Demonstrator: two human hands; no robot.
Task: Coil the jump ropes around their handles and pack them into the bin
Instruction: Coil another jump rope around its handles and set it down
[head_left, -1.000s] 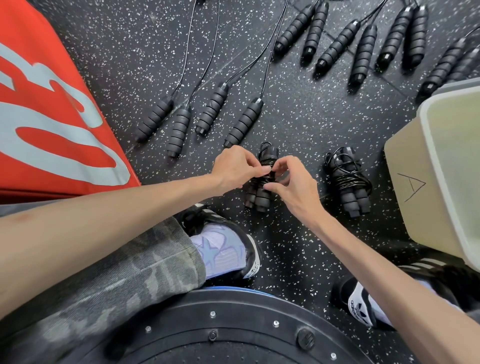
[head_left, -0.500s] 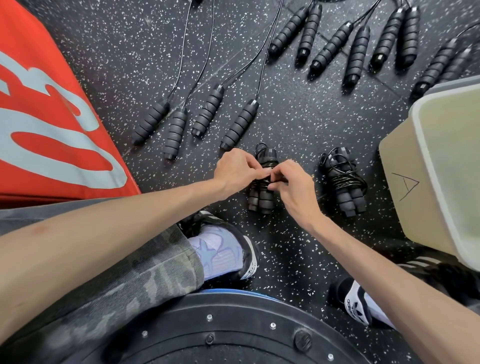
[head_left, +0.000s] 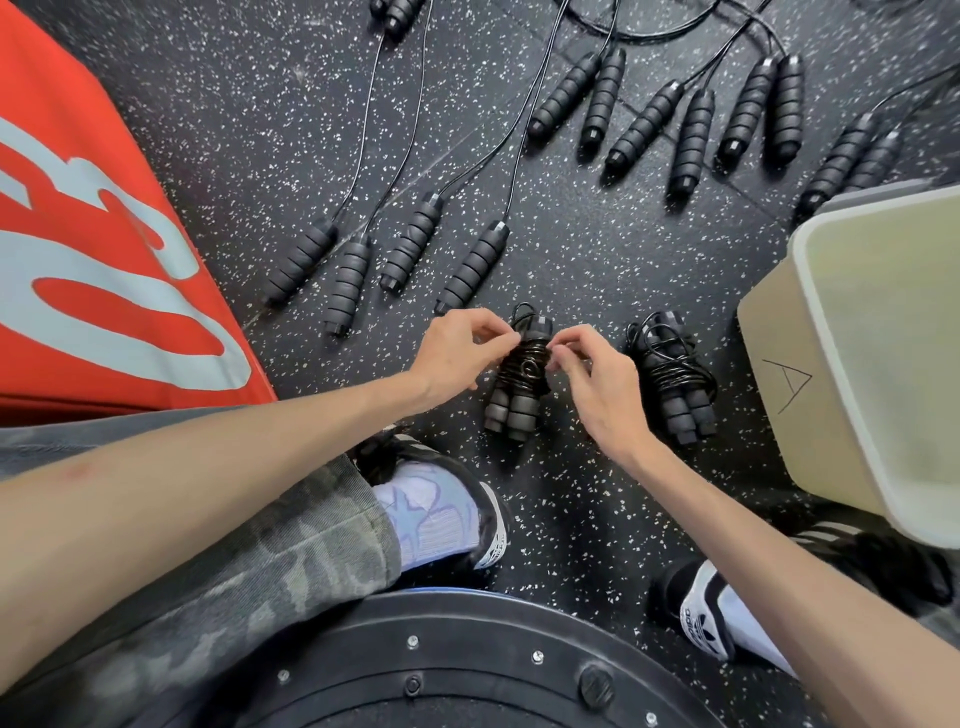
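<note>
A black jump rope bundle (head_left: 519, 382), cord wound round its two ridged handles, lies on the speckled floor between my hands. My left hand (head_left: 457, 351) pinches the cord on the bundle's left side. My right hand (head_left: 592, 379) pinches the cord on its right side, fingertips near the top of the winding. A second coiled bundle (head_left: 672, 382) lies just to the right. The pale bin (head_left: 810, 374), marked with an A, stands tilted at the right edge; what I see of its inside holds nothing.
Several uncoiled ropes lie beyond: handle pairs (head_left: 384, 260) at centre left and more handle pairs (head_left: 691, 119) at the upper right, cords running away. A red mat (head_left: 104, 260) fills the left. A black round platform (head_left: 467, 670) and my shoes (head_left: 441, 514) are below.
My hands have eased slightly apart on the bundle, exposing more of the wound cord in its middle. The bundle stays in the same spot on the floor.
</note>
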